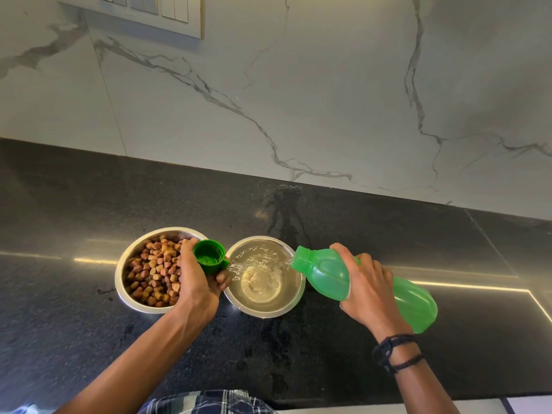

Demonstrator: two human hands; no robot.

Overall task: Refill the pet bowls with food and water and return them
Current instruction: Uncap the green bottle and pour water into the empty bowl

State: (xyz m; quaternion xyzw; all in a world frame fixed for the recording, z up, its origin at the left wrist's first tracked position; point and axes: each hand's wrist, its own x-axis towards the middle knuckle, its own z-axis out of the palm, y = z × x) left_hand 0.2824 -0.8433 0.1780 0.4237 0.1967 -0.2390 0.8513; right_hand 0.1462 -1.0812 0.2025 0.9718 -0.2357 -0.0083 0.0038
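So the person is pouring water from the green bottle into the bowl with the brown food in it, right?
Not quite. The head view shows the green bottle, tipped in the right hand, pouring water into the other steel bowl, which holds only water. The bowl with the brown food sits beside it, behind the left hand holding the green cap.

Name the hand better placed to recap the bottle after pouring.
Left. The left hand already holds the cap beside the bottle mouth; the right hand grips the bottle.
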